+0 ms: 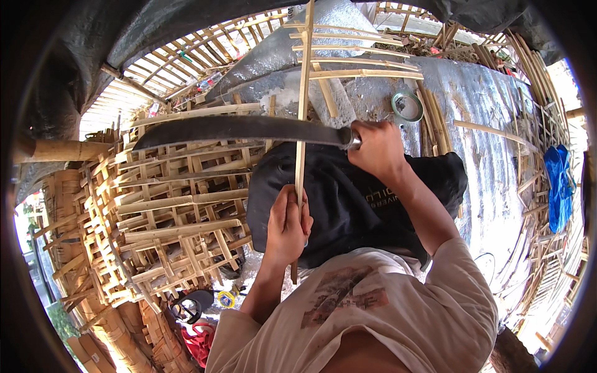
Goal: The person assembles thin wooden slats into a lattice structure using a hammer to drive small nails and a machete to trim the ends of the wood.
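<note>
My right hand [379, 148] is closed round the handle of a machete [230, 129], whose long dark blade points left. The blade lies across an upright bamboo strip [303, 93], seemingly touching it; which edge bears on the strip I cannot tell. Around the lower part of that strip my left hand [288, 222] is wrapped, below the blade. The strip runs from near my shirt up to the top of the view. Beneath both hands a black cloth [336, 193] covers my lap.
Left of me stands a woven bamboo lattice [180, 211]. Several split bamboo strips [367, 73] lie ahead on grey sheeting [485, 130], near a round green-rimmed tin [407, 107]. A blue plastic bag [558, 186] hangs at right. A red item [199, 342] lies lower left.
</note>
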The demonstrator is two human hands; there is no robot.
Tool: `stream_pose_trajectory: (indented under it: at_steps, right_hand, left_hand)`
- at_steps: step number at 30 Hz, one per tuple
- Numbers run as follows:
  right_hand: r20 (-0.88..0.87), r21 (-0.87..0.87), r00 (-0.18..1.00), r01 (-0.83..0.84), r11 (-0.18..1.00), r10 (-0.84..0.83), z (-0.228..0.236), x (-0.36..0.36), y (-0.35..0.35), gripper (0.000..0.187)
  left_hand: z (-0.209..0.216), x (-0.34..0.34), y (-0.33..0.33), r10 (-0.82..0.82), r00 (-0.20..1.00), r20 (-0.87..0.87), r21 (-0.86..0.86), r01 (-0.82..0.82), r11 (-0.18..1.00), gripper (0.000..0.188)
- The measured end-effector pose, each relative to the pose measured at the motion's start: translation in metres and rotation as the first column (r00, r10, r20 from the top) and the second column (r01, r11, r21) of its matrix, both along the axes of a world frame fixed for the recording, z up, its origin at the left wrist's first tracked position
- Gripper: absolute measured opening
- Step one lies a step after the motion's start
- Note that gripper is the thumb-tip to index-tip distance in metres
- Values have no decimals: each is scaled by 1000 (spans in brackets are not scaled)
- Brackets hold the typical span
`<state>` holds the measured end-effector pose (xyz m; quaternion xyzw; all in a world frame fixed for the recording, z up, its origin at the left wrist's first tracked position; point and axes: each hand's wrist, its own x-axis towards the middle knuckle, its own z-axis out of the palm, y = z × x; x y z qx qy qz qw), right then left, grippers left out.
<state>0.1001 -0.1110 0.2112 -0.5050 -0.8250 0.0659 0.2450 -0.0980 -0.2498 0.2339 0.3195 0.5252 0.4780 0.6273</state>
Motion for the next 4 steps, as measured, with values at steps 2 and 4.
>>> stream_pose_trajectory:
  at_steps: [2,4]
  right_hand:
    - [-32,-9,998,-49,999,48,3,-8,-14,22]
    - [-60,-24,995,-80,997,78,9,-4,-7,24]
  left_hand:
    - [-3,-5,-7,-36,999,27,19,35,999,20]
    - [-2,-2,-9,-65,998,1,63,65,996,19]
